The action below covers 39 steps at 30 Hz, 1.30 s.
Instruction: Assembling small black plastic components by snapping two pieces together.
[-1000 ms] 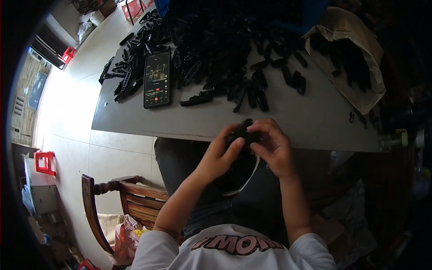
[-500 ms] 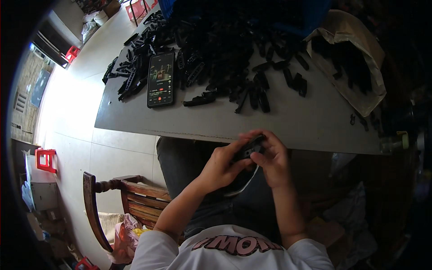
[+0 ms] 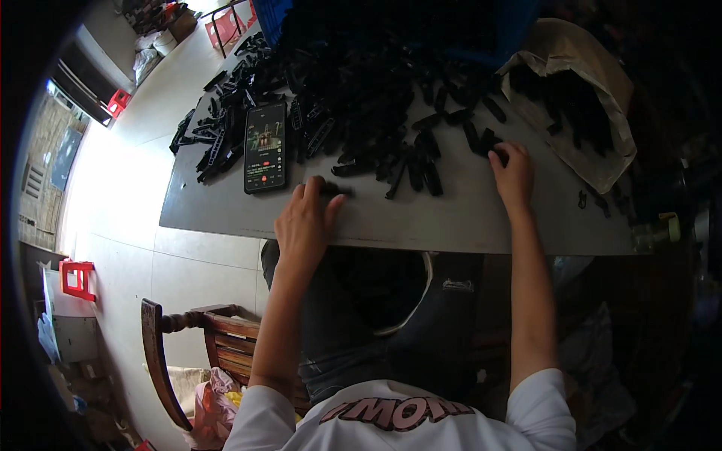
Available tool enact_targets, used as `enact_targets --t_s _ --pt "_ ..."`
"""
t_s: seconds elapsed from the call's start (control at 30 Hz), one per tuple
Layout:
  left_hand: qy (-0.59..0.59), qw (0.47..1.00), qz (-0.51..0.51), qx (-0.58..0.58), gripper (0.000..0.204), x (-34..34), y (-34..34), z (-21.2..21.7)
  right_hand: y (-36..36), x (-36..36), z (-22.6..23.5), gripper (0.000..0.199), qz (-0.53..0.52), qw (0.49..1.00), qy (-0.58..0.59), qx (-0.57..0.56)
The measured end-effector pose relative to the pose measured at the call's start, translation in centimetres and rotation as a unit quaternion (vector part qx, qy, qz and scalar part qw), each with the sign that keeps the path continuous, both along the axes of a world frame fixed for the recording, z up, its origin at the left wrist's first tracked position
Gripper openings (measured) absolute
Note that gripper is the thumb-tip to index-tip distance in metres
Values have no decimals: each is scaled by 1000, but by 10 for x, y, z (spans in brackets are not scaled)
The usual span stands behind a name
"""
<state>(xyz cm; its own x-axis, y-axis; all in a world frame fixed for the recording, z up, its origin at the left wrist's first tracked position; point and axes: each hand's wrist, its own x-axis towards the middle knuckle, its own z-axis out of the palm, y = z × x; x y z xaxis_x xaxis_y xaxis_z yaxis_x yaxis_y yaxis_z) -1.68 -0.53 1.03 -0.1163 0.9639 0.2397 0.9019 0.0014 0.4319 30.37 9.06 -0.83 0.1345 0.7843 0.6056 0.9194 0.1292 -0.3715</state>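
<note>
On the grey table (image 3: 226, 214) lies a big heap of small black plastic parts (image 3: 353, 90), spread toward its near edge. My left hand (image 3: 301, 222) reaches over the near edge, right of the phone, its thumb and fingers around a blurred elongated black plastic part (image 3: 337, 188). Farther right, my right hand (image 3: 515, 180) pinches a small black plastic part (image 3: 489, 140) at the edge of the heap; its fingertips partly cover the piece. A round dark container with a pale rim (image 3: 427, 289) rests on my lap, its contents too dark to make out.
A lit phone (image 3: 265, 146) lies left of my left hand. At the back stands a blue crate (image 3: 274, 19). A tan sack (image 3: 617, 83) holding black pieces lies open on the right. A wooden chair (image 3: 233, 342) stands at the lower left, and red stools (image 3: 77, 279) sit on the floor.
My hands were together above my lap, handling a black part. Now they are apart over the table, left hand by the phone, right hand at the heap's right side. The earlier part is gone from them.
</note>
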Motion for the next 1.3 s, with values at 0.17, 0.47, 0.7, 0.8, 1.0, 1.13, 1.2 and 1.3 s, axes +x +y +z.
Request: enact_targets --t_s 0.17,0.47,0.7,0.8,1.0,1.13,1.2,1.3 --pt "19 999 -15 -35 32 -7 -10 -6 -12 -8 33 17 -57 960 -109 -253" --pt "-481 855 -165 -102 25 24 -40 -5 -99 -63 39 24 243 782 519 -246" --pt "-388 891 -225 -70 34 55 -53 11 -136 -115 14 20 291 784 520 -175" --pt "-472 836 -239 -148 35 47 -55 9 -139 -116 26 26 331 861 379 -71" --pt "-429 850 -258 -163 33 57 -56 22 -144 -106 35 31 324 639 635 -289" --pt "-222 937 -269 -3 29 51 -21 0 -124 -103 29 19 208 695 665 -176" --pt "-69 979 -136 136 29 40 6 -2 -88 -72 28 13 160 721 667 -99" --pt "17 980 -86 180 28 25 29 -7 -30 -28 22 17 127 879 437 -142"
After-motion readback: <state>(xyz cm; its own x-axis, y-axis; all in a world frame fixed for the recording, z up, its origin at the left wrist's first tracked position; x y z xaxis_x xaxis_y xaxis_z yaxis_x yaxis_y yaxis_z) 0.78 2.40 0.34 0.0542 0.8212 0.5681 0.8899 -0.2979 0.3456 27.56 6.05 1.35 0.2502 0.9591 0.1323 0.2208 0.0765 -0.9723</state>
